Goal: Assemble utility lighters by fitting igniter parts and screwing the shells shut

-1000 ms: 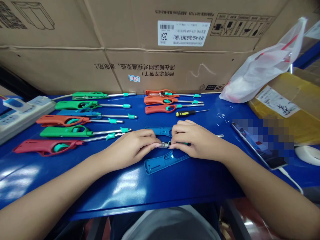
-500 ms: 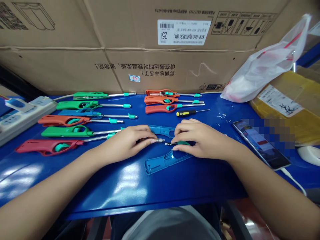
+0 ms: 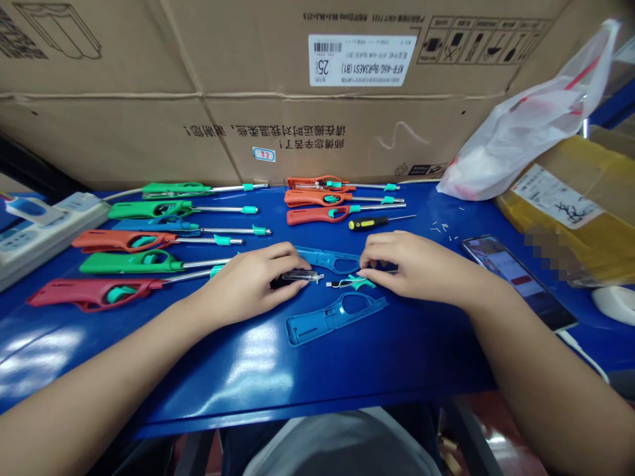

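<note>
My left hand (image 3: 260, 281) is closed around a clear lighter fuel tank (image 3: 300, 275), its valve end pointing right. Just right of that tip lies a teal trigger (image 3: 361, 283) with a small white-and-black igniter and a wire, apart from the tank. My right hand (image 3: 397, 264) has its thumb and fingers pinched together at the trigger's right end; what they grip is mostly hidden. Behind the hands rests one blue lighter shell half (image 3: 317, 256). The other blue shell half (image 3: 317, 320) lies in front, its hollow inside facing up.
Several long-nosed lighters (image 3: 131, 262) lie in a column at left, beside a power strip (image 3: 54, 225). Orange lighters (image 3: 317, 215) and a screwdriver (image 3: 370, 224) lie behind. At right are white bits (image 3: 441, 228), a phone (image 3: 516, 281) and a plastic bag (image 3: 526, 132). A cardboard box (image 3: 248, 112) walls the back.
My right hand has shifted right, off the teal trigger, which now shows. More of the clear fuel tank shows in my left hand, which stays nearly in place. The view has shifted slightly.
</note>
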Demonstrator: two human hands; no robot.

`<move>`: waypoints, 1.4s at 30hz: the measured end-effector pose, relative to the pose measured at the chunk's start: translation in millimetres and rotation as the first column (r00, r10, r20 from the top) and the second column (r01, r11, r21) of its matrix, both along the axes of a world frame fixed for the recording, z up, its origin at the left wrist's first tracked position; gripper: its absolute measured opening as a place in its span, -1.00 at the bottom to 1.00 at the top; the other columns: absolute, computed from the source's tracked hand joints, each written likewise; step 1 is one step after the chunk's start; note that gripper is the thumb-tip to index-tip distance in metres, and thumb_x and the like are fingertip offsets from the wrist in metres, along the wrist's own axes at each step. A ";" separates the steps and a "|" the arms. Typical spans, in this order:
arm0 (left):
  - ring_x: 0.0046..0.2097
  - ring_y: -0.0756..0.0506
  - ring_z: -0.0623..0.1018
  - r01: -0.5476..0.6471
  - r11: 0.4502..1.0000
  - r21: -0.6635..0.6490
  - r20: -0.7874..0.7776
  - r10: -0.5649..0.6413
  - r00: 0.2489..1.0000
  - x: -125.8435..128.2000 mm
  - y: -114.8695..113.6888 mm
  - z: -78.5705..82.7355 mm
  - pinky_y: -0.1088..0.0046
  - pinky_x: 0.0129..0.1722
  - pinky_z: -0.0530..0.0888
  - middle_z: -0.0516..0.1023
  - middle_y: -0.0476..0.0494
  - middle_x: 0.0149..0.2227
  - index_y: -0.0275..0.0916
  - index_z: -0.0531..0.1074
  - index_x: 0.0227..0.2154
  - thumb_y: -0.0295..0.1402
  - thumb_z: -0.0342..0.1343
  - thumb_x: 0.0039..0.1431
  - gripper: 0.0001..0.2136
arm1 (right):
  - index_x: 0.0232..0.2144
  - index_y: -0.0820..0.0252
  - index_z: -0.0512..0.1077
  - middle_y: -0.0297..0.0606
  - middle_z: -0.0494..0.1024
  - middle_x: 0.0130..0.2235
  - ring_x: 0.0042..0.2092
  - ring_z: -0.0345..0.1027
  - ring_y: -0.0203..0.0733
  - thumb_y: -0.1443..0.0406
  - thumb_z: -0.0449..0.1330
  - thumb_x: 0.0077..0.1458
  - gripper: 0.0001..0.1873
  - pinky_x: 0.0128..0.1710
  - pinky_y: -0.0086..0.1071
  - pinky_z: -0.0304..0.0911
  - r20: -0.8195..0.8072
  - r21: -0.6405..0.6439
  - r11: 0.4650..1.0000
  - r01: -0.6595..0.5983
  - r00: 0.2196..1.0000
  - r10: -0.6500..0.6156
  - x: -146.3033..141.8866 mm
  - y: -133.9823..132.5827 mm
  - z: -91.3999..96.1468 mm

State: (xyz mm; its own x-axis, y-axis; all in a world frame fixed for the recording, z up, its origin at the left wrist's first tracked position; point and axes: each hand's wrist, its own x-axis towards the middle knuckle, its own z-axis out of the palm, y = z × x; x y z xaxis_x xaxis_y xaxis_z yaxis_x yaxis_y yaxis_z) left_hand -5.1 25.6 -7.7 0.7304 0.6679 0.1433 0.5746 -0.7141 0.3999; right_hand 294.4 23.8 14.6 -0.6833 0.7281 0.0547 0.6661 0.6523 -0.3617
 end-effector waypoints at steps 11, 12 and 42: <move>-0.18 -0.03 0.60 -0.033 0.999 0.021 0.019 0.033 0.999 2.4 -3.3 -2.2 0.53 -0.30 0.51 0.57 -0.06 -0.11 -0.12 0.57 -0.06 -0.26 0.08 0.39 -0.79 | -0.21 0.14 0.56 -0.26 0.56 -0.21 -0.25 0.40 -0.20 0.20 0.28 0.25 -0.85 -0.28 -0.35 0.23 0.021 -0.178 0.984 -0.005 1.000 0.009 -1.7 -4.8 0.9; -0.20 -0.02 0.60 -0.042 0.999 0.027 0.025 0.041 0.999 2.9 -3.9 -2.7 0.54 -0.33 0.50 0.57 -0.06 -0.12 -0.13 0.57 -0.07 -0.26 0.08 0.39 -0.80 | -0.19 0.14 0.55 -0.26 0.56 -0.21 -0.25 0.40 -0.20 0.20 0.29 0.24 -0.84 -0.28 -0.35 0.23 0.020 -0.181 0.983 -0.004 1.000 0.008 -2.1 -4.8 0.7; -0.23 -0.04 0.62 -0.076 0.993 0.091 0.130 0.064 0.989 9.2 -12.4 -10.4 0.49 -0.28 0.49 0.60 -0.06 -0.21 -0.19 0.61 -0.10 -0.32 0.15 0.35 -0.82 | 0.04 -0.06 0.56 -0.21 0.41 -0.09 -0.02 0.28 -0.11 0.22 0.07 0.39 -0.69 -0.05 -0.15 0.16 -0.089 -0.032 0.999 -0.025 0.996 0.022 -28.3 -13.9 -17.7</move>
